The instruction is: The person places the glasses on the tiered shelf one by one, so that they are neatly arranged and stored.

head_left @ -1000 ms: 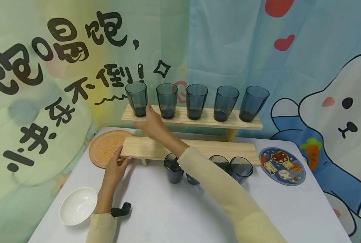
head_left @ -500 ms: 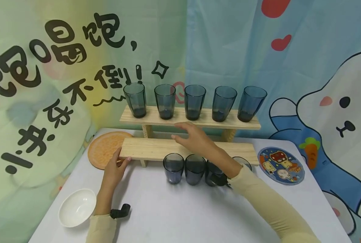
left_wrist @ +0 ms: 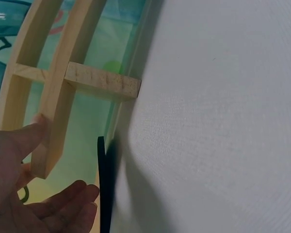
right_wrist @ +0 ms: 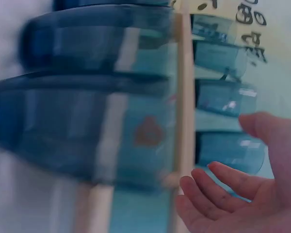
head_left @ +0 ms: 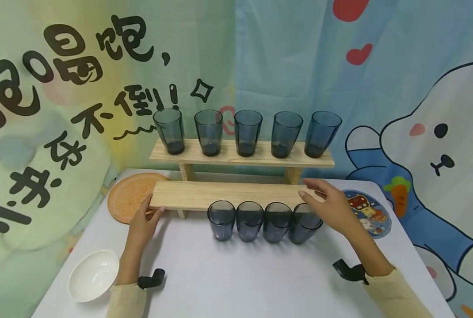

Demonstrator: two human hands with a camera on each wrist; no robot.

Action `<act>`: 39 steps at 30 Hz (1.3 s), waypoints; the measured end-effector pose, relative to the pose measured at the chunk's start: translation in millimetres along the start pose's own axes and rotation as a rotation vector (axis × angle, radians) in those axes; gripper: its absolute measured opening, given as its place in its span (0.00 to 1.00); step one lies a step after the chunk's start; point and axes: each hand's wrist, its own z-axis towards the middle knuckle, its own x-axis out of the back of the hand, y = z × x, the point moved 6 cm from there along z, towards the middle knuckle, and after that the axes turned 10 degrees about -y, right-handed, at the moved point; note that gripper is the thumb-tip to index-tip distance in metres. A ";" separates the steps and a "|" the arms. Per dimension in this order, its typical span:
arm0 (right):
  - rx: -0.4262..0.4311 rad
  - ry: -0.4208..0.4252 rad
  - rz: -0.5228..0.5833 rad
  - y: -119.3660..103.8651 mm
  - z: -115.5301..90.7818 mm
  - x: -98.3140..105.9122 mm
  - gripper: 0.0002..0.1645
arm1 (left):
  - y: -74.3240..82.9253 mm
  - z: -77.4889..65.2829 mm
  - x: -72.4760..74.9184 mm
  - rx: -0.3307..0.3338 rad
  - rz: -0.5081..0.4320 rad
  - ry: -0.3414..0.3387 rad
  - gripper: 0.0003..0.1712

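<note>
Two-tier wooden stand with its handling points. The stand rests on the bench, five tumblers upright along its upper plank and four front tumblers in a row just before its lower plank. The left hand pinches the left end of the lower plank, thumb on the front edge and at least one finger behind; its other fingers extend free. The right hand, thumb and fingers well apart in a loose curve, holds nothing at the plank's right end; whether its fingertips touch the wood cannot be told.

Handling, by judgement: the pale, bare-looking wood should be stiff, moderately light and not slippery, so a thumb-and-finger grip at each plank end would suit it, clear of the glassware. The load is high and narrow-based; any tilt or jerk could slide or topple the upper tumblers. These look like glass, hence smooth, rigid and fragile, heaviest at their thick dark bases, and are best taken around the lower wall. The short post would make a poorer hold, being tucked beneath the plank.
</note>
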 end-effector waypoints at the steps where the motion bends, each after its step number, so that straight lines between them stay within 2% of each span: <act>1: -0.009 0.000 0.004 6.0 -4.9 -0.6 0.42 | -0.4 -0.2 0.6 0.001 -0.002 0.002 0.43; 7: -0.066 0.021 0.121 41.2 -35.1 -18.3 0.56 | -0.8 0.0 1.3 -0.004 -0.003 0.003 0.42; 11: -0.075 0.072 0.228 62.3 -48.9 -37.0 0.61 | -0.9 0.3 1.8 -0.004 0.002 0.009 0.42; 17: -0.046 0.114 0.316 81.2 -55.6 -62.7 0.57 | -2.2 0.5 2.8 -0.004 0.000 0.014 0.42; 24: -0.012 0.090 0.371 91.2 -50.7 -80.7 0.53 | -3.5 1.4 2.0 0.000 0.002 0.011 0.42; 34: 0.020 0.155 0.387 93.1 -50.4 -82.6 0.46 | -1.9 1.5 0.9 0.004 0.006 0.007 0.42; 39: 0.035 0.172 0.360 90.9 -50.4 -81.4 0.45 | -2.5 1.1 0.5 0.005 0.001 0.005 0.42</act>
